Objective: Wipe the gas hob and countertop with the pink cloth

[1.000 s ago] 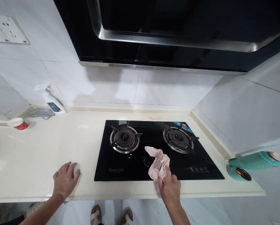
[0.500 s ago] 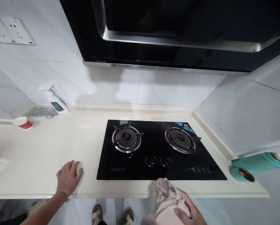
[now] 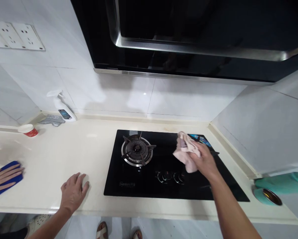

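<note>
My right hand (image 3: 205, 162) grips a crumpled pale pink cloth (image 3: 186, 152) over the right burner of the black gas stove (image 3: 129, 186). Cloth and hand hide most of that burner; whether the cloth touches it I cannot tell. The left burner (image 3: 137, 149) is in plain sight with its metal pan supports. Two control knobs (image 3: 167, 177) sit at the stove's front middle. Left of the stove, my left hand (image 3: 73, 191) rests on the cream countertop (image 3: 64, 149), fingers spread and holding nothing.
Another person's hand (image 3: 4, 179) presses a blue cloth (image 3: 15, 177) on the counter at far left. A spray bottle (image 3: 65, 109), a grey cloth (image 3: 52, 120) and a red-and-white cup (image 3: 28, 130) stand behind. A teal cup (image 3: 265, 196) is at right. The range hood (image 3: 188, 63) overhangs the stove.
My right hand has carried the pink cloth from the counter's front edge up and forward over the right burner. My left hand stays put. The other person's hand has come into view at left.
</note>
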The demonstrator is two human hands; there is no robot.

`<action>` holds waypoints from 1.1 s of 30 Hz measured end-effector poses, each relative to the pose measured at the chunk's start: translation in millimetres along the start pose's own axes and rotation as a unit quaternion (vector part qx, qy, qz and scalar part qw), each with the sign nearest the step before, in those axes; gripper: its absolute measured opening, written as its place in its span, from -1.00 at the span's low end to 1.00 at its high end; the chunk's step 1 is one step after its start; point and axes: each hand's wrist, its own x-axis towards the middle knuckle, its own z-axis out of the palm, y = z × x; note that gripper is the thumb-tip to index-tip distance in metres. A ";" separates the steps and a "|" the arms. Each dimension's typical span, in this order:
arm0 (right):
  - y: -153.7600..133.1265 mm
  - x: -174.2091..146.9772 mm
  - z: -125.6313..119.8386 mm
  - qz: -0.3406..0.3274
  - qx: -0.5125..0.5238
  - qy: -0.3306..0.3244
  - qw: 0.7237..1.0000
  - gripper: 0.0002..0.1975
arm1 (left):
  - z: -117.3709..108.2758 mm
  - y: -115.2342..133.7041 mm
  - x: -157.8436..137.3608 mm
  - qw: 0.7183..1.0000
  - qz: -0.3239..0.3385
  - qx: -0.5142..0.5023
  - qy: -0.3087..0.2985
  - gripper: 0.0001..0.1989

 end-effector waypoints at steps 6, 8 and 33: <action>-21.4 33.7 103.0 0.020 -0.187 -0.284 0.940 -0.46 | 1.2 -1.8 0.2 1.000 -0.009 -0.014 0.001 -0.56; -20.1 25.1 119.3 0.017 -0.192 -0.311 0.931 -0.50 | 1.1 -1.5 -0.5 1.000 -0.009 -0.012 0.005 -0.57; 115.3 -71.4 27.8 0.145 -0.193 -0.207 0.948 -0.54 | -11.5 2.7 8.8 0.997 -0.041 -0.048 -0.050 -0.42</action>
